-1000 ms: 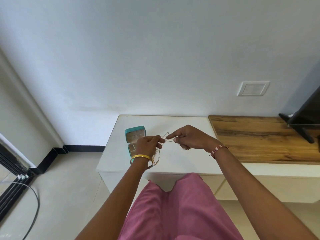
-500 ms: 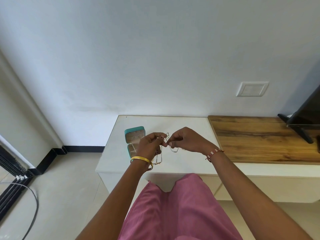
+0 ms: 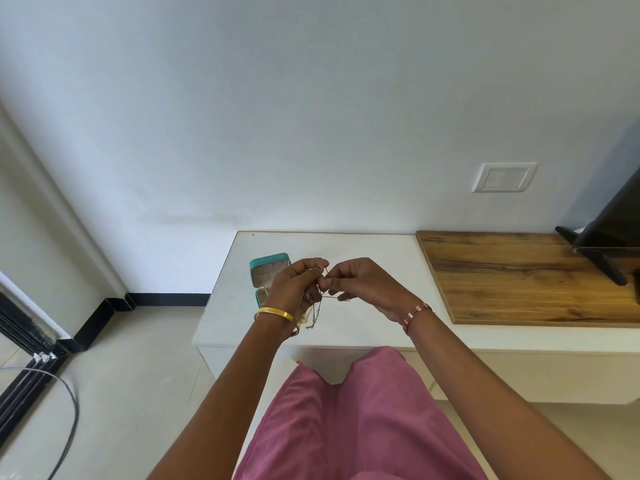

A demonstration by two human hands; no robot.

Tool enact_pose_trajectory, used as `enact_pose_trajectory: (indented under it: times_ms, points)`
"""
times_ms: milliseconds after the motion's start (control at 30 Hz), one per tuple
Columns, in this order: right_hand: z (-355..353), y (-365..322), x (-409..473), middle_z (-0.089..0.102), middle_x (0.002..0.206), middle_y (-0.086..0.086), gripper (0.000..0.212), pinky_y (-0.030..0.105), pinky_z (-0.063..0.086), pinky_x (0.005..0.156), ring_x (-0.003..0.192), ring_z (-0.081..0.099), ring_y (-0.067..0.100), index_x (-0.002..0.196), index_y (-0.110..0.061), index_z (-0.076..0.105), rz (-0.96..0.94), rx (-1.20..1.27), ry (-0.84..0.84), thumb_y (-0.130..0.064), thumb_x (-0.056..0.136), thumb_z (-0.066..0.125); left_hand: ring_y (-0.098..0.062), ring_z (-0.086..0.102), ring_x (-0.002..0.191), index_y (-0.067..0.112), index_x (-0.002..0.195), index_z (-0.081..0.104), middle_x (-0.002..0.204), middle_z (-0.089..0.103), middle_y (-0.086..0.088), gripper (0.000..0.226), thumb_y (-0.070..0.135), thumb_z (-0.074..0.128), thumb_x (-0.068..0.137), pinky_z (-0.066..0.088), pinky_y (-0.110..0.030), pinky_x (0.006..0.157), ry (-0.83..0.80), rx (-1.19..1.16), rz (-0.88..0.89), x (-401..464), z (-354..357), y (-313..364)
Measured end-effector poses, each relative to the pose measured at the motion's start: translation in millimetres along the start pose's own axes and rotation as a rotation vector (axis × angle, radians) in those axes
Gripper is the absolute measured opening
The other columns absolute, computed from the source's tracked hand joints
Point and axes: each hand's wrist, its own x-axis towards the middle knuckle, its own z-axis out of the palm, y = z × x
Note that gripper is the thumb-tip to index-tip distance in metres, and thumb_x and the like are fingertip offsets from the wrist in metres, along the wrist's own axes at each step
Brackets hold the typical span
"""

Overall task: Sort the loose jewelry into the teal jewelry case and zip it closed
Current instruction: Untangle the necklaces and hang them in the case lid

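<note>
Left hand: the left hand [image 3: 294, 289] was raised above the worktop [image 3: 363, 247], its fingers curled and pinching a thin chain [image 3: 317, 315] near the top; a small ring showed on one finger.
Right hand: the right hand [image 3: 363, 285] was just beside the left, fingertips nearly meeting, thumb and forefinger pinching the same chain (the exact spot of the pinch was too small to make out).
Chain: a short length ran taut between the two hands, and the rest hung down below the left hand, ending close to the left wrist; whether its tip touched the worktop could not be told.
Teal jewelry case: the teal jewelry case [image 3: 268, 268] lay open on the worktop, just behind and to the left of the left hand, which hid part of it; the lid stood up at the far side, showing a pale lining.
Wrists: a gold bangle [image 3: 275, 313] sat on the left wrist, a red and white bracelet [image 3: 415, 315] on the right.
Right of the hands: a wooden board [image 3: 519, 278] lay well apart from them, with the foot of a dark screen [image 3: 602, 261] on it.
Beyond the hands: a white switch plate [image 3: 504, 177] was on the wall.
Below the hands: a pink garment [image 3: 363, 420] covered the person's lap.
</note>
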Motion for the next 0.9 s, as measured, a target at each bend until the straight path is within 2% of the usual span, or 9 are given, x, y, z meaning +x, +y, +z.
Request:
enact_pose_trajectory:
  times_ms: [167, 300, 400, 533, 733, 900]
  points:
    - [-0.4, 0.7, 0.4, 0.066, 0.078, 0.006, 0.015, 0.029, 0.047, 0.077, 0.078, 0.06, 0.017, 0.076, -0.01, 0.063, 0.0, 0.126, -0.047, -0.009, 0.089, 0.056, -0.006, 0.043, 0.032, 0.007, 0.08, 0.06, 0.042, 0.056, 0.0, 0.023, -0.002, 0.043, 0.092, 0.037, -0.014, 0.041, -0.003, -0.086, -0.036, -2.0, -0.9, 3.1]
    - [-5.0, -1.8, 0.0, 0.067, 0.064, 0.009, 0.026, 0.03, 0.053, 0.072, 0.061, 0.063, 0.019, 0.07, -0.006, 0.058, -0.001, 0.397, -0.044, 0.003, 0.089, 0.043, -0.007, 0.044, 0.034, 0.006, 0.078, 0.062, 0.045, 0.058, -0.001, 0.024, -0.001, 0.044, 0.092, 0.04, -0.014, 0.042, 0.019, -0.11, -0.054, -2.2, -2.9, 0.7]
    - [-7.3, -4.6, -0.7, 0.061, 0.053, 0.007, 0.027, 0.031, 0.054, 0.068, 0.051, 0.059, 0.019, 0.068, -0.004, 0.055, -0.006, 0.453, -0.056, 0.005, 0.088, 0.04, -0.007, 0.043, 0.034, 0.005, 0.078, 0.062, 0.045, 0.058, -0.002, 0.024, -0.001, 0.044, 0.091, 0.04, -0.014, 0.042, 0.016, -0.129, -0.072, -2.9, -3.3, -0.9]
    - [-6.4, -3.3, -0.4, 0.051, 0.044, 0.002, 0.025, 0.036, 0.052, 0.069, 0.04, 0.047, 0.013, 0.068, -0.005, 0.059, 0.018, 0.339, -0.002, 0.001, 0.089, 0.046, -0.007, 0.041, 0.034, 0.006, 0.078, 0.063, 0.046, 0.058, -0.001, 0.024, 0.0, 0.044, 0.092, 0.039, -0.014, 0.041, 0.013, -0.135, -0.081, -4.8, -2.3, 0.2]
    - [-1.2, -2.0, -2.8, 0.047, 0.052, 0.0, 0.007, 0.022, 0.048, 0.055, 0.043, 0.043, 0.005, 0.081, -0.009, 0.064, -0.003, 0.046, 0.028, -0.011, 0.086, 0.061, -0.007, 0.036, 0.033, 0.005, 0.083, 0.064, 0.048, 0.055, 0.0, 0.019, 0.009, 0.047, 0.09, 0.034, -0.013, 0.038, -0.011, -0.246, -0.156, -5.1, -2.9, 3.0]
    - [-3.5, -0.9, -1.0, 0.043, 0.055, 0.003, 0.007, 0.018, 0.036, 0.049, 0.047, 0.036, 0.008, 0.089, -0.009, 0.07, -0.05, -0.017, 0.045, -0.012, 0.084, 0.066, -0.006, 0.035, 0.034, 0.005, 0.085, 0.064, 0.048, 0.055, 0.001, 0.021, 0.013, 0.046, 0.091, 0.035, -0.014, 0.038, -0.05, -0.297, -0.233, -7.8, -4.0, 2.8]
